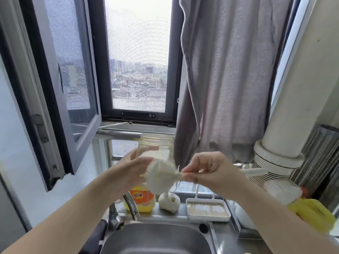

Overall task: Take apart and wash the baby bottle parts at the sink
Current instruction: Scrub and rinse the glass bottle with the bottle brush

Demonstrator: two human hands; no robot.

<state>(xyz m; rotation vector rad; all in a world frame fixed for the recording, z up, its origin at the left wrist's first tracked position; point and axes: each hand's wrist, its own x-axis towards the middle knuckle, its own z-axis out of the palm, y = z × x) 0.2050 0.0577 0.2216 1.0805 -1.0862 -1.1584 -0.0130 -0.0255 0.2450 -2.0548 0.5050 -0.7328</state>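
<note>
Bottle (156, 149), clear and capless, is held up at the centre of the frame above the sink (156, 239), the left hand (126, 173) curled round its body. The right hand (207, 171) pinches the brush (161, 176) by its stem, the sponge head just outside the bottle. Better, I judge, to steady the bottle, push the head fully in and twist. Below stand a faucet (131, 206), a yellow detergent bottle (141, 200) and a white tray (207, 209); a window (137, 61) and grey towel (229, 79) fill the upper frame.

Brush head (161, 176) hides the bottle's (156, 147) base.
</note>
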